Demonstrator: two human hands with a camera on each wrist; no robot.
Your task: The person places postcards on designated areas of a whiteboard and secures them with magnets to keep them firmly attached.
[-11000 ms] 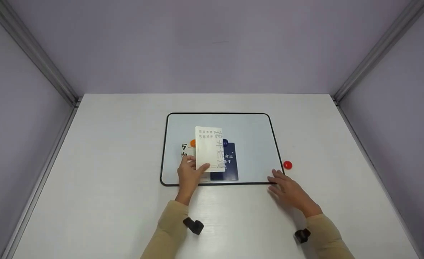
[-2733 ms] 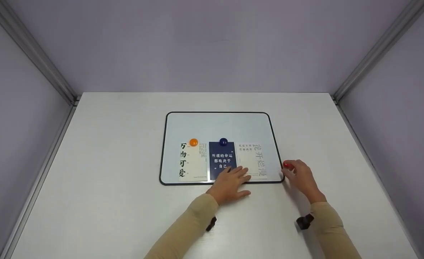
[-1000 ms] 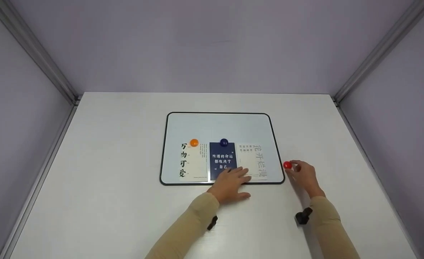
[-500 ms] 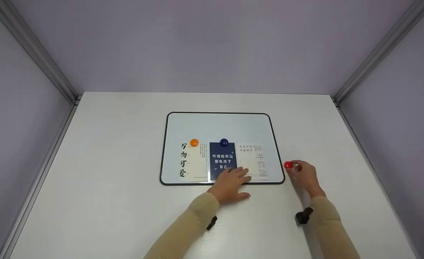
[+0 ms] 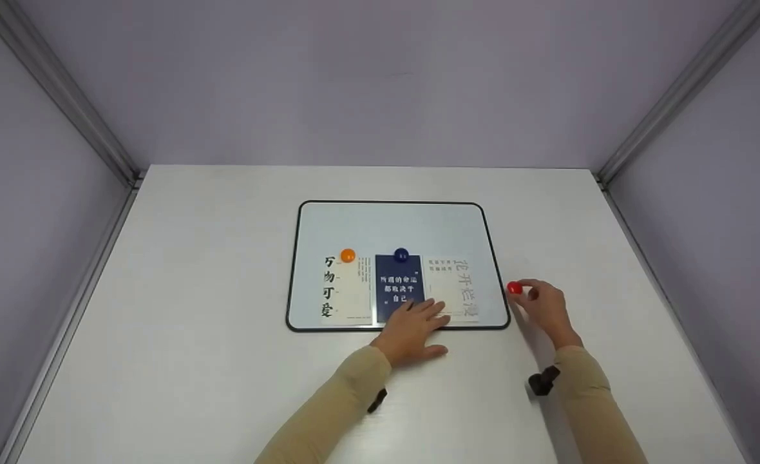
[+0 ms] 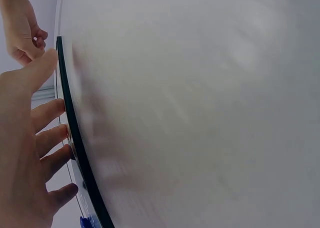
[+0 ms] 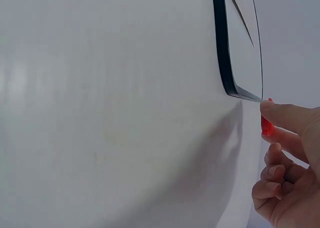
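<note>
A red round magnet is pinched between the thumb and forefinger of my right hand, just off the right edge of the whiteboard. In the right wrist view the thumb covers part of the red magnet, and the other fingers curl below. My left hand rests with spread fingers over the board's front edge, across the lower parts of the dark blue card and the pale card to its right. A cream card with large black characters lies at left.
An orange magnet sits at the cream card's top edge and a dark blue magnet at the blue card's top. The board, rimmed in black, lies on a white table enclosed by pale walls.
The pale card, earlier in my left hand, now lies on the board. My left hand has moved right and flattened. My right hand has taken the red magnet and just raised it slightly.
</note>
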